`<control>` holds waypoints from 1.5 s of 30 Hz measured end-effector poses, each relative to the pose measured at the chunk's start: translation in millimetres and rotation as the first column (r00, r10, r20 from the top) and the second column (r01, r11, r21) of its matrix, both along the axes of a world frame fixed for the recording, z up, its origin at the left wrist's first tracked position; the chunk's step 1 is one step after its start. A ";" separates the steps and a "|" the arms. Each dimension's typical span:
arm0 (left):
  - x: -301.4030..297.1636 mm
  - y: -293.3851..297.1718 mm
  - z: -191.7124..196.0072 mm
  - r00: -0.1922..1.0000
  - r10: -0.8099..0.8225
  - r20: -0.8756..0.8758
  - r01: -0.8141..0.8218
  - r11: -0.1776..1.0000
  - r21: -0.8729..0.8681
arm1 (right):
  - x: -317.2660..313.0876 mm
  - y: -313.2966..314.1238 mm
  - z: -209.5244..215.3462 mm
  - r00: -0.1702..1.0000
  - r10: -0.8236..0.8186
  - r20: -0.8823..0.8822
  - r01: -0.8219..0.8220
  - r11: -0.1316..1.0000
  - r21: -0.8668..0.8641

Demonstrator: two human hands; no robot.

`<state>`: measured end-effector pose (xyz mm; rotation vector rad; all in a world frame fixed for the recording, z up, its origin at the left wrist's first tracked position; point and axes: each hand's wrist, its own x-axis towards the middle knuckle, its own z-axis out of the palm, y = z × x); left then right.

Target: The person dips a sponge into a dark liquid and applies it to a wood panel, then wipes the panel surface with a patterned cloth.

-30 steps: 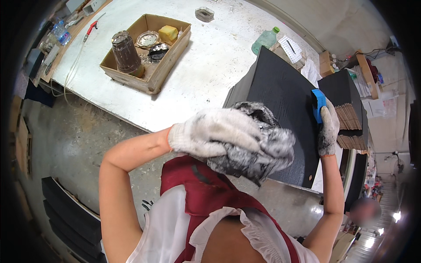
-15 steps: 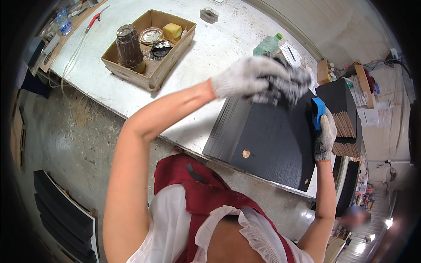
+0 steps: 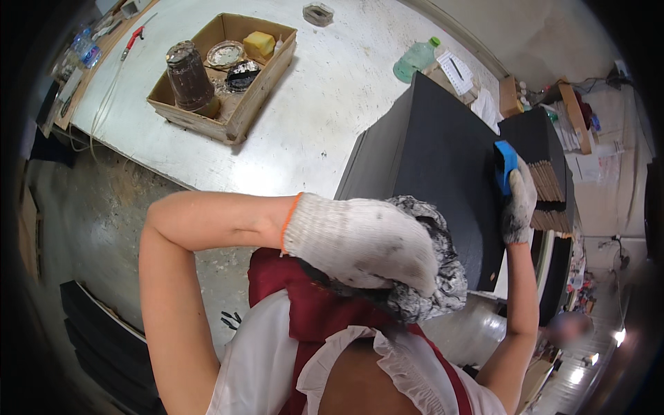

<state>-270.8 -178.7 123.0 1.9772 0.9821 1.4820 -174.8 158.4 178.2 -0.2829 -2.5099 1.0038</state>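
smudged rag has moved bodyward, the blue block pointing forward lengthwise.

The wide head view looks down from close above hands and table.

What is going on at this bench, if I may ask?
The person's white-gloved left hand holds a crumpled black-and-white wad by the near end of a stack of flat black panels. The white-gloved right hand holds a blue rectangular block at the stack's right edge. A shallow brown box stands on the white table.
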 end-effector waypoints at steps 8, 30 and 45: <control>-20.5 -23.7 15.6 0.991 0.014 -0.131 -0.008 0.999 0.045 | 5.4 19.1 -8.8 0.999 -0.009 -0.036 0.010 0.999 0.031; -43.8 76.6 76.5 0.837 0.182 -0.516 -0.381 0.871 -0.310 | 1.9 31.4 -15.7 0.914 -0.204 -0.352 -0.207 0.511 -0.834; 11.9 137.1 82.9 0.837 -0.220 -0.502 0.063 0.948 -0.311 | -9.4 57.7 -25.3 0.795 -0.283 -0.536 -0.458 0.300 -0.837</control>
